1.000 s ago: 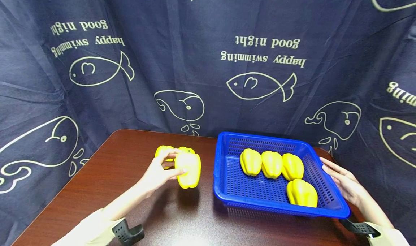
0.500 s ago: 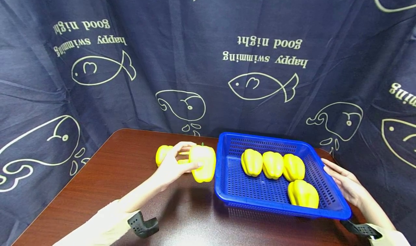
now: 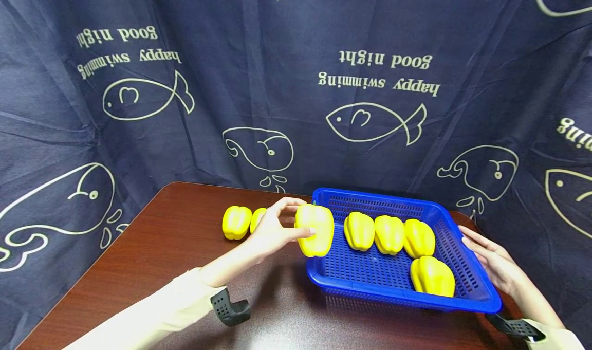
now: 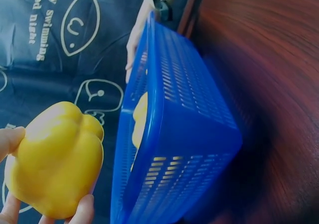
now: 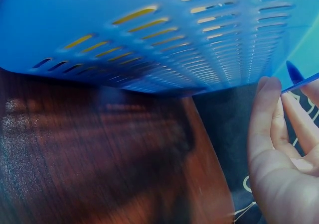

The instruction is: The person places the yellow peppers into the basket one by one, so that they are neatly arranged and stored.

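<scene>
In the head view my left hand (image 3: 276, 229) holds a yellow bell pepper (image 3: 315, 230) over the left rim of a blue basket (image 3: 398, 299). The left wrist view shows thumb and fingertips round this bell pepper (image 4: 57, 159), beside the basket's outer wall (image 4: 194, 119). Inside the basket, three bell peppers (image 3: 389, 235) stand in a row, with another bell pepper (image 3: 432, 276) nearer the front right. At the basket's right side my right hand (image 3: 492, 262) grips the rim; the right wrist view shows the hand (image 5: 284, 149) with the rim between its digits.
Two more bell peppers (image 3: 237, 222) sit on the brown table (image 3: 185, 226) left of the basket, one partly hidden by the left hand. A dark blue curtain (image 3: 259, 83) with fish drawings hangs behind the table.
My left hand has carried the bell pepper rightward, from above the table to over the basket's left rim, uncovering the peppers behind. The right hand and basket stay in place.
</scene>
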